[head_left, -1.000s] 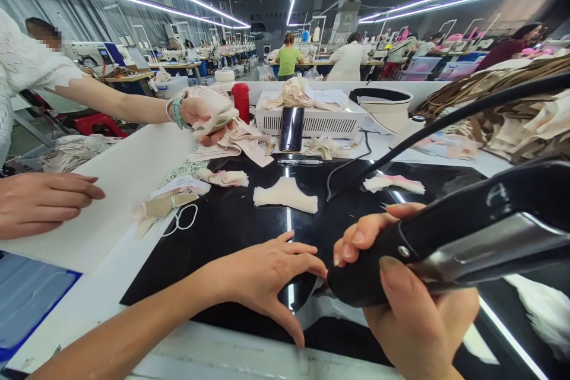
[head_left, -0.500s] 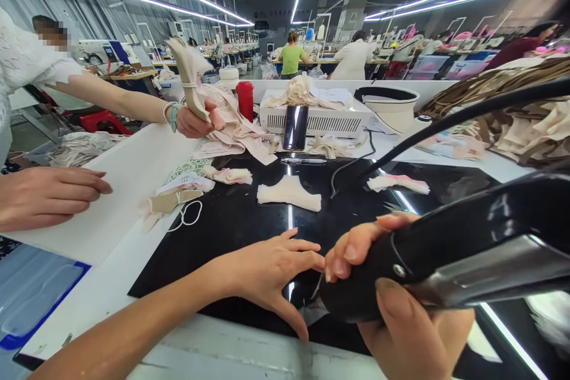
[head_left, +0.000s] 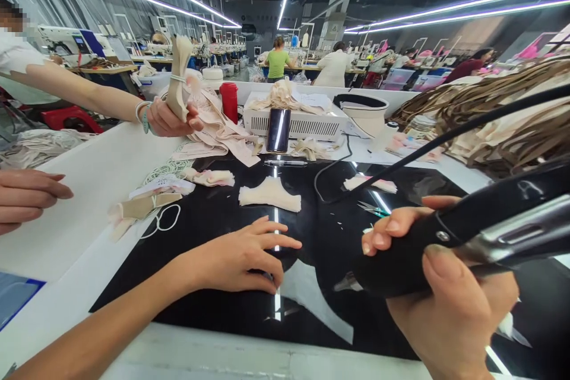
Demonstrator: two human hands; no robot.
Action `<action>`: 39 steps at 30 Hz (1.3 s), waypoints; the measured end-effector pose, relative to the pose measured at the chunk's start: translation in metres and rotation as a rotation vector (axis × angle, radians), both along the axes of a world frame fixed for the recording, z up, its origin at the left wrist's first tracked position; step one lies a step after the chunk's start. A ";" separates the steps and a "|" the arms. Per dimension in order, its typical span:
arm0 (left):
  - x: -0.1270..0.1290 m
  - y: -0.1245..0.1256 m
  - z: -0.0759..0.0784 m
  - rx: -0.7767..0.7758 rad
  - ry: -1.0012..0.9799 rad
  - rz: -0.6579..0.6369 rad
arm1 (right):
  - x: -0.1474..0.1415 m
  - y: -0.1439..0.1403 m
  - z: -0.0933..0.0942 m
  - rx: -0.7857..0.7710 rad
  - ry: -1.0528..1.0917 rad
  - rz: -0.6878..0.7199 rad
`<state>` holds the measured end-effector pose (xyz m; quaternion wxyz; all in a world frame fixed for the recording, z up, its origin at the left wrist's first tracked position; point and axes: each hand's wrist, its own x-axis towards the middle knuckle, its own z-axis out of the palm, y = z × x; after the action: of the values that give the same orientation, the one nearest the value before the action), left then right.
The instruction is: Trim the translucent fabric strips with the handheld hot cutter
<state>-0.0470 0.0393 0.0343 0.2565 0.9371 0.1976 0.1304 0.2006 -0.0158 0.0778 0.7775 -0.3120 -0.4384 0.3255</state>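
Left hand (head_left: 243, 255) lies palm down on the glossy black work surface (head_left: 214, 219), fingers spread and gripping nothing, its fingertips at the edge of a flat black fabric piece (head_left: 289, 258) that blends with the dark top so that its outline is hard to tell. Farther left, at the picture's edge, a co-worker's hand (head_left: 27, 196) rests on the white table (head_left: 80, 190), and another co-worker's hand (head_left: 171, 119) holds up a beige cloth bundle (head_left: 180, 74). Between them and the black surface lie a small heap of beige pieces (head_left: 142, 205) and a white elastic loop (head_left: 167, 219). Beyond the left hand sits a cream cut piece (head_left: 269, 195), and behind it a dark phone (head_left: 278, 129) leans on a white box (head_left: 296, 122), with a red bottle (head_left: 228, 101) to their left. Rightward, the right hand (head_left: 445, 291) is clenched round the black handle of a black tool (head_left: 467, 237), thumb on top, held just above the surface and well apart from the left hand. A black cord (head_left: 445, 136) arcs over it. Brown and beige fabric stacks (head_left: 499, 119) fill the far right.
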 end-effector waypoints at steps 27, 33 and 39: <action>0.027 -0.043 -0.008 -0.131 0.077 0.225 | -0.022 -0.003 -0.020 0.040 -0.079 0.171; 0.028 -0.043 -0.007 -0.133 0.092 0.224 | -0.022 -0.008 -0.017 0.016 -0.053 0.175; 0.028 -0.043 -0.006 -0.132 0.069 0.214 | -0.024 -0.013 -0.016 -0.002 -0.046 0.202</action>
<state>-0.0188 -0.0038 0.0279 0.2952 0.8957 0.3133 0.1114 0.1761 -0.0291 0.0616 0.7302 -0.2741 -0.4851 0.3954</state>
